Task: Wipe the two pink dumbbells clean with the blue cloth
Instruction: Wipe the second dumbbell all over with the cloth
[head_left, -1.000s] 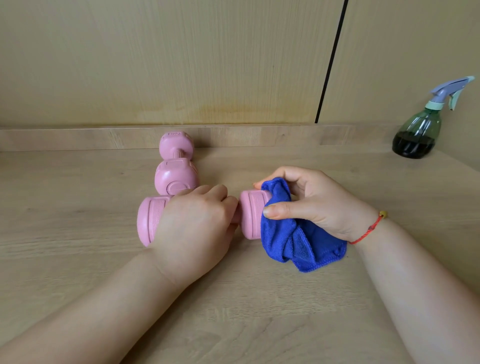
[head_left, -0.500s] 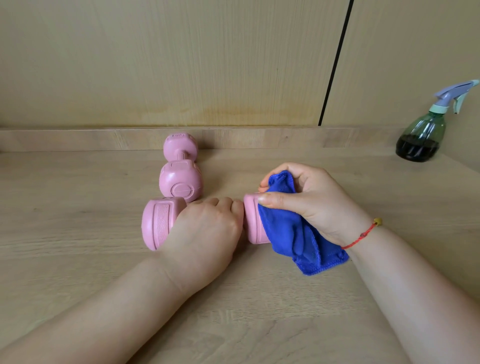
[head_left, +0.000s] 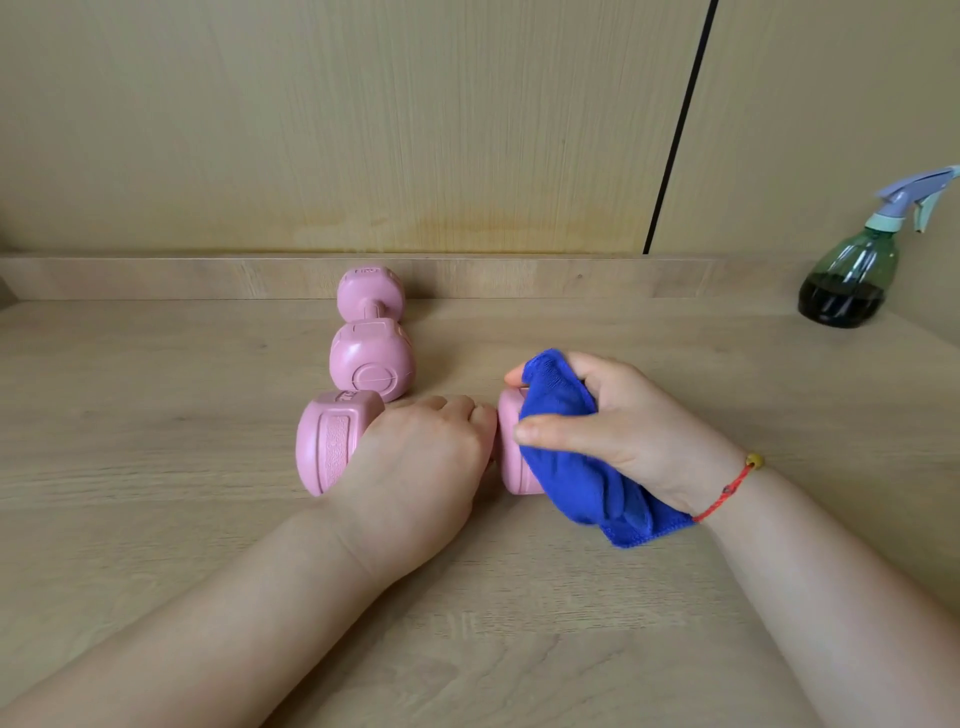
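A pink dumbbell (head_left: 332, 447) lies crosswise on the wooden table (head_left: 156, 405) in front of me. My left hand (head_left: 421, 467) is closed around its handle, which is hidden. My right hand (head_left: 628, 431) grips the bunched blue cloth (head_left: 566, 452) and presses it over the dumbbell's right head, of which only a pink strip shows. The second pink dumbbell (head_left: 371, 358) lies just behind, pointing away from me toward the wall, untouched.
A green spray bottle (head_left: 852, 280) with dark liquid and a lilac trigger stands at the back right. A low wooden ledge (head_left: 156, 278) runs along the wall behind the dumbbells. A red string bracelet sits on my right wrist.
My right hand has shifted the cloth further over the dumbbell's right head, covering more of its end. My left hand keeps its hold on the handle.
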